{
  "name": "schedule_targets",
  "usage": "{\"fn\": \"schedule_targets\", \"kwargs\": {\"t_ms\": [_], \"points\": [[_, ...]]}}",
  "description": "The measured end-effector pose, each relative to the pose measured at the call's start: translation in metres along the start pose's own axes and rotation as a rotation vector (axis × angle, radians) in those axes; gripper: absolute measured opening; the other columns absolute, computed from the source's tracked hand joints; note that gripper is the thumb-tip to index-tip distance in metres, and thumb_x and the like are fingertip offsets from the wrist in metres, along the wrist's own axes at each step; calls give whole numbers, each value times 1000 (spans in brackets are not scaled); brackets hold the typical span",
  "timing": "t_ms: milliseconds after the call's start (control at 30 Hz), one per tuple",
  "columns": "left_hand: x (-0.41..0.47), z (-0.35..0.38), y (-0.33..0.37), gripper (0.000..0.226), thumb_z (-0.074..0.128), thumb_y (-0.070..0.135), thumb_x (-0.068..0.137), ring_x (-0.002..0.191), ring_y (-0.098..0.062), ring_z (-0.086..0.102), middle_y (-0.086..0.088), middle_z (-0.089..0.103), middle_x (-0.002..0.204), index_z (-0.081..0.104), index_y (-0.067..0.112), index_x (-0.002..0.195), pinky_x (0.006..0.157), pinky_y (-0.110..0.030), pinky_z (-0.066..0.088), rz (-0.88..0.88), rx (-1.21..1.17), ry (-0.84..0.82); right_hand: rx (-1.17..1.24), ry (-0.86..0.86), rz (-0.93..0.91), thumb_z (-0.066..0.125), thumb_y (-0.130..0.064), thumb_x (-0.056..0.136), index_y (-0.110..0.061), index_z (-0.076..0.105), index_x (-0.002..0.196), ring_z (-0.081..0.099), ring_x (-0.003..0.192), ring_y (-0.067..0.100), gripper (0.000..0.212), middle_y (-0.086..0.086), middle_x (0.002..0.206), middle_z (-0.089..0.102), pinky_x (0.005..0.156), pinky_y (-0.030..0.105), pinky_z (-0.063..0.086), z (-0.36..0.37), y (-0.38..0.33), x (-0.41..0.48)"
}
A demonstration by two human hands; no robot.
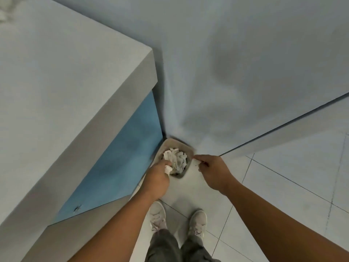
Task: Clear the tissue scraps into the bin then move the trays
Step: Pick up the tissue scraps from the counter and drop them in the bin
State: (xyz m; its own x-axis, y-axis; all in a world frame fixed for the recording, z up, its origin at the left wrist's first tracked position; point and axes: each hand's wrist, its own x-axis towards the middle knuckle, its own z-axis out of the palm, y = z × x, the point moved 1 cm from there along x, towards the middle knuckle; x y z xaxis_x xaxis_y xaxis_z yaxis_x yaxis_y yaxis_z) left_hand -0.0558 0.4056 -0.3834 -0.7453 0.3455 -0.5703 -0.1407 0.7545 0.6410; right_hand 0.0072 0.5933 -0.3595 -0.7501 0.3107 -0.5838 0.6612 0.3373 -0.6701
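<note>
Person stands over a small bin (177, 144) tucked in the corner, both arms reaching down to it. Left hand (158, 177) grips a crumpled white tissue scrap (168, 169), fingers curled round it, with the scrap poking out at the fingertips right over the bin's near-left edge. Just beyond that hand, the bin's opening is heaped with more tissue wads (178, 157), piled up to the rim. Right hand (213, 172) is on the other side of the bin, fingers curled, thumb and forefinger drawn together at the bin's right corner; cannot tell whether they pinch anything or only touch the rim. To the outside of the left hand runs a grey counter (66, 95) with a blue side panel (120, 157). Beyond both hands is a pale wall (245, 63). Below the wrists are a tiled floor (283, 186), two light shoes (157, 216) and grey trousers (164, 246).
</note>
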Motion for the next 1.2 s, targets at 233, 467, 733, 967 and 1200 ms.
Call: {"fn": "schedule_targets", "kwargs": {"t_ms": [233, 467, 733, 967, 1200], "points": [[96, 60, -81, 34, 67, 10, 87, 99, -19, 63, 0, 68, 111, 68, 24, 118, 84, -27, 52, -89, 14, 25, 227, 141, 108, 68, -9, 87, -26, 75, 96, 63, 59, 13, 20, -3, 75, 71, 51, 18, 45, 42, 68, 69], [186, 125, -135, 39, 60, 6, 84, 98, -21, 62, 0, 62, 120, 68, 27, 116, 77, -25, 50, -65, 96, -45, 295, 202, 208, 65, -7, 87, -25, 74, 90, 61, 46, 14, 20, -3, 62, 68, 46, 19, 45, 79, 129, 113], [243, 184, -151, 51, 52, 9, 93, 122, -25, 53, -2, 56, 136, 50, 32, 139, 105, -34, 43, -48, 141, -130, 338, 223, 325, 65, -10, 90, -24, 73, 95, 69, 60, 17, 17, 9, 73, 72, 55, 27, 57, 107, 184, 136], [229, 161, -162, 63, 55, 5, 93, 124, -26, 52, -7, 51, 141, 34, 23, 150, 102, -30, 43, -45, 111, -52, 413, 201, 313, 62, -4, 90, -19, 71, 95, 66, 58, 14, 18, 12, 84, 72, 60, 32, 60, 121, 182, 147], [202, 111, -174, 50, 51, 2, 92, 115, -11, 58, 7, 60, 124, 53, 24, 137, 94, -23, 45, -46, -20, 117, 348, 183, 173, 67, -17, 75, -37, 69, 80, 70, 89, 19, 20, -4, 91, 73, 85, 43, 57, 160, 152, 198]]}}
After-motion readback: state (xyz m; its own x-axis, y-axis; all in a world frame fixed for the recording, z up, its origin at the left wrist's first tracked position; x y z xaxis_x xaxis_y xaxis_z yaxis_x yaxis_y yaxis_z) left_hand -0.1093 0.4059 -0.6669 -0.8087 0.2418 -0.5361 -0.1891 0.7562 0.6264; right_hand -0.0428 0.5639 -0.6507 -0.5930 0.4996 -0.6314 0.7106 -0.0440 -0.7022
